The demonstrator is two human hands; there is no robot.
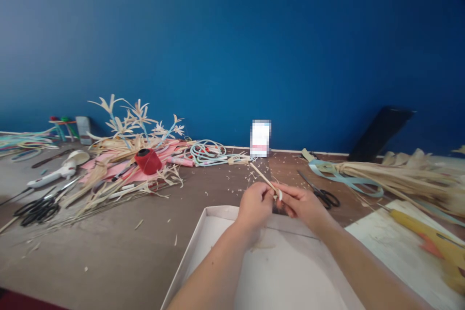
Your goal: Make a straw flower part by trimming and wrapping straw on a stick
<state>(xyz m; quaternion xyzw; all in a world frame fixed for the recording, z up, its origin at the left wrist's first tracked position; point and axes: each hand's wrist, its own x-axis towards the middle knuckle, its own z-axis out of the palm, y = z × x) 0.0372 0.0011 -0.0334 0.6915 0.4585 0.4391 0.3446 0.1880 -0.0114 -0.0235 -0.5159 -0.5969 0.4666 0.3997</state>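
Note:
A thin straw-coloured stick (263,176) slants up and to the left from between my two hands. My left hand (256,204) is closed on it, thumb and fingers pinched near its lower end. The fingers of my right hand (300,201) pinch at that same end, beside a small pale curled piece (279,195). The fingertips partly hide what they grip. Both hands are over the far edge of a shallow white box lid (187,254), which holds a few pale scraps.
Left lie dried-husk flowers (140,114), a red thread spool (148,161), a white glue gun (67,169) and black-handled scissors (38,209). Right are more scissors (327,197), husk bundles (363,174) and a yellow-handled tool (414,225). A bright blurred screen (260,138) stands against the blue partition (232,53).

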